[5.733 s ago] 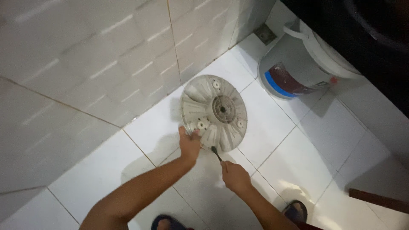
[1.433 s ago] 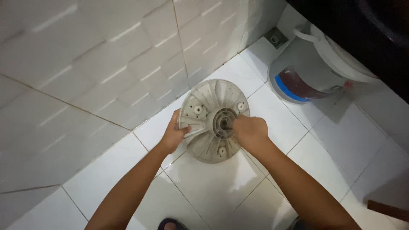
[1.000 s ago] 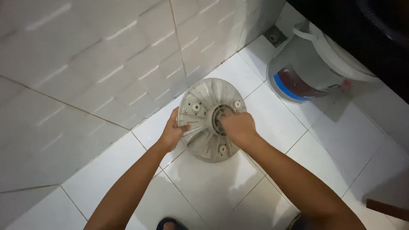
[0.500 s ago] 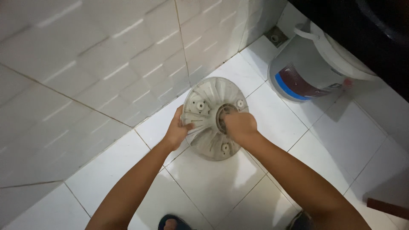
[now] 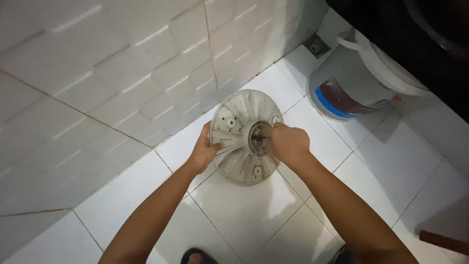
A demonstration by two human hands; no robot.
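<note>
White tiled floor (image 5: 244, 220) meeting a tiled wall (image 5: 122, 73), dim light, seen from above.

Left to right:
- Left hand (image 5: 205, 150) grips the left rim of the round grey plastic disc (image 5: 239, 115), thumb on the ribbed face and fingers wrapped behind the edge. Looks like a brace hold, so the disc can't turn or tip.
- Disc stands tilted on its lower edge on the floor, just in front of the wall, ribbed side facing the person. Radial ribs, a few round bosses with holes, and a dark metal hub (image 5: 259, 138) in the middle. Propped like that, the hub faces up toward the camera for access.
- Right hand (image 5: 289, 143) is closed at the hub, fingers curled tight around something there. Can't tell whether it's a tool or the hub part itself; the fist hides it.
- Grey bucket (image 5: 351, 83) with white handle and blue-and-red label stands on the floor to the right, well apart from the disc.
- Floor drain (image 5: 315, 47) sits near the wall corner behind the bucket.
- Sandal toes at the bottom edge.
</note>
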